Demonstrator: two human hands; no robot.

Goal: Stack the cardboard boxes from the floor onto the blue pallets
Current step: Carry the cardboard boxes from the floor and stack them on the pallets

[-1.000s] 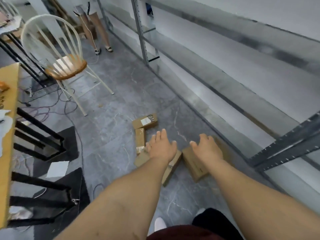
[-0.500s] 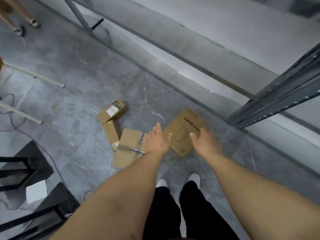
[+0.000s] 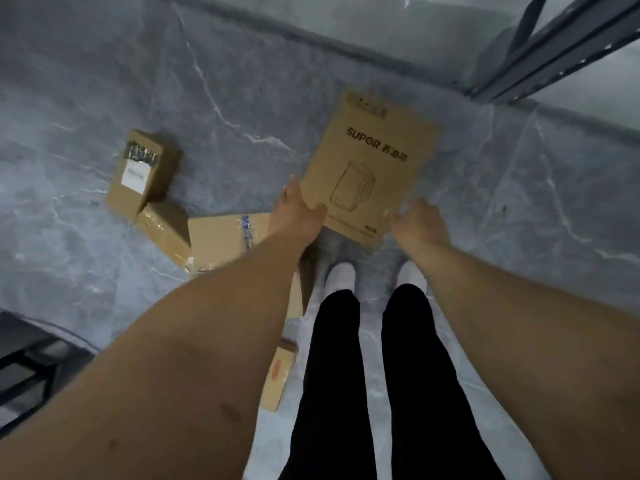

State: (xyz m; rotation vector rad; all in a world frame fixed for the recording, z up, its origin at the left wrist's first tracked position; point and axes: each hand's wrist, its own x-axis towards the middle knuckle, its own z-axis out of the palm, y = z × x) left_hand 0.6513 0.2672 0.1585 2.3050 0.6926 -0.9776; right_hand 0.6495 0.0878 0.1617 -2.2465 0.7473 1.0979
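A flat cardboard box printed SUPOR (image 3: 370, 168) lies on the grey floor just ahead of my feet. My left hand (image 3: 294, 213) holds its near left edge, fingers along the side and thumb over the top face. My right hand (image 3: 415, 220) grips its near right edge, thumb on top and fingers curled over the side. To the left lie three more boxes: one with a white label (image 3: 142, 174), a small one (image 3: 164, 230) and a taped one (image 3: 218, 240). Another box (image 3: 278, 375) shows under my left forearm. No blue pallet is in view.
A grey metal shelf frame (image 3: 554, 53) stands at the upper right, close behind the SUPOR box. A dark mat and black frame (image 3: 27, 358) sit at the lower left. My white shoes (image 3: 341, 275) are right behind the box.
My view has tipped down and closer to the floor. Both hands have gone from hovering over the boxes to the near edges of the SUPOR box.
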